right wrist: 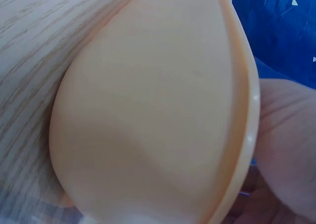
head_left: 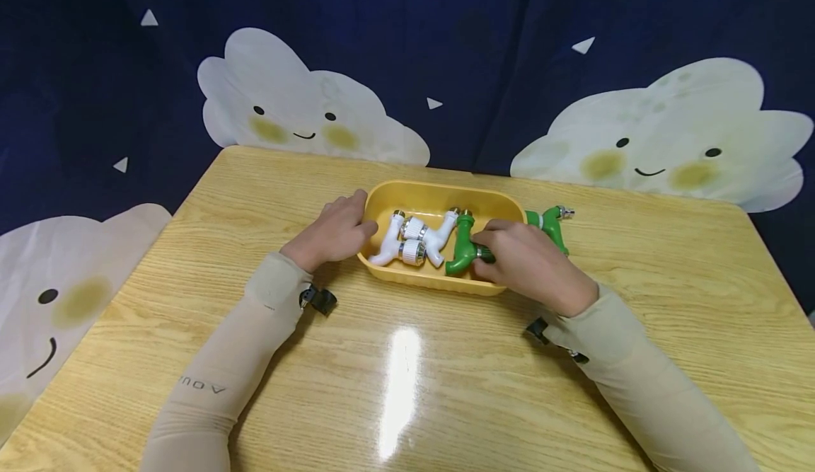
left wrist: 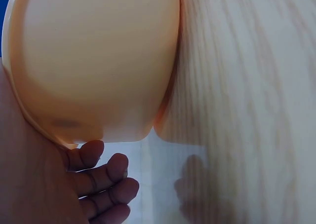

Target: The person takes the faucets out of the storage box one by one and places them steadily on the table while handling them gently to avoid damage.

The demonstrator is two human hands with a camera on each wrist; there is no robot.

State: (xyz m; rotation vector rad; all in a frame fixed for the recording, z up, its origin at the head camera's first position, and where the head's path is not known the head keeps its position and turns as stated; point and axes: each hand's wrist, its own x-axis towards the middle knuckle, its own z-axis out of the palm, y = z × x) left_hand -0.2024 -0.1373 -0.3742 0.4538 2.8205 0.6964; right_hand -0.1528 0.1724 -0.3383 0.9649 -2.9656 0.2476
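Observation:
A yellow plastic basin (head_left: 439, 283) stands on the table with two white taps (head_left: 385, 245) lying inside, their ribbed knobs side by side. My left hand (head_left: 334, 233) holds the basin's left end, thumb over the rim and the other fingers outside; in the left wrist view those fingers (left wrist: 106, 179) are bent beside the wall. Inside the basin's right part, my right hand (head_left: 528, 263) grips a green tap (head_left: 466, 240) by its dark green knob. The right wrist view shows mostly the basin's outer wall (right wrist: 148, 110); the rim hides the fingertips there.
Another green tap (head_left: 552, 228) lies on the wooden table (head_left: 484, 387) just beyond the basin's right end. Behind the table hangs a dark blue cloth (head_left: 376, 26) with printed clouds. Each wrist carries a small black camera mount (head_left: 318, 299).

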